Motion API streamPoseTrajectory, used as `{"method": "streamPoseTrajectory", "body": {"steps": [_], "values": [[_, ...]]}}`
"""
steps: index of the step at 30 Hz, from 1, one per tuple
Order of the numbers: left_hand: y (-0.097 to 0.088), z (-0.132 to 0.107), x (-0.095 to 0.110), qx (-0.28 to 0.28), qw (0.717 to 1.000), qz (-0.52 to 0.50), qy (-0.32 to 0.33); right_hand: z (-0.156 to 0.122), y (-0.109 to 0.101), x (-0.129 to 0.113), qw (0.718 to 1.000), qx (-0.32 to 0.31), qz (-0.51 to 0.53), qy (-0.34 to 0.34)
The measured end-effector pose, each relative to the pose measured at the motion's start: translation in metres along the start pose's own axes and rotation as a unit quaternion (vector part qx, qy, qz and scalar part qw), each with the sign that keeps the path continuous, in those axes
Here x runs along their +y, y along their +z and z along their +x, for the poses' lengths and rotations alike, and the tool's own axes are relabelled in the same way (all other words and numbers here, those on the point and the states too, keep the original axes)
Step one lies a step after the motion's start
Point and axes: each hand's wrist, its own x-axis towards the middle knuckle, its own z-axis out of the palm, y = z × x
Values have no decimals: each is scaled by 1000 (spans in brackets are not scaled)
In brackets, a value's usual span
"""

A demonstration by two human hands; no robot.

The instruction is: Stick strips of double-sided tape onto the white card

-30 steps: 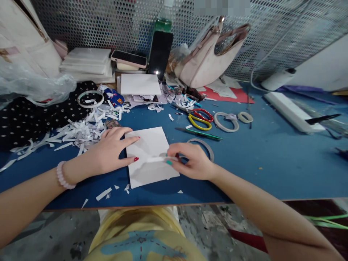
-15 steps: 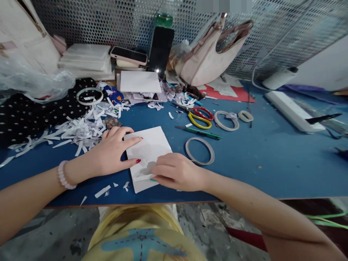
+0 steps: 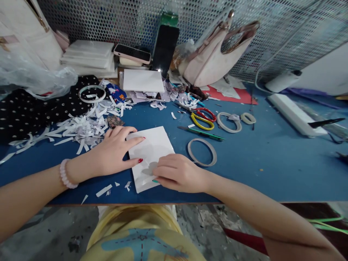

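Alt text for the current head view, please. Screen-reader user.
Two bare hands work on a white paper rectangle on a blue table: the left hand spread on its left edge, the right hand curled over its lower right part. Tape ring and red-and-yellow-handled scissors lie to the right, paper scraps to the left.

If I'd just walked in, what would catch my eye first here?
Probably the flat white rectangular card, front and centre on the blue tabletop, with the left hand and right hand on it. Beyond it to the right lie scissors with red and yellow handles; a heap of white paper strips spreads to its left.
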Motion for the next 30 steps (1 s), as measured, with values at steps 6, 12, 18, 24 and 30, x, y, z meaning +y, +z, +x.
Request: {"method": "streamPoseTrajectory", "body": {"steps": [6, 12, 18, 24, 30], "values": [[0, 1, 1, -5, 1000, 11, 2, 0, 2, 0, 1000, 1, 2, 5], [0, 1, 1, -2, 1000, 9, 4, -1, 3, 0, 1000, 9, -5, 16], [1, 0, 1, -1, 1000, 15, 4, 0, 3, -2, 1000, 1, -15, 18], [0, 0, 2, -4, 1000, 4, -1, 0, 4, -2, 1000, 5, -22, 11], [1, -1, 1, 3, 1000, 4, 2, 0, 4, -3, 1000, 7, -21, 11]]}}
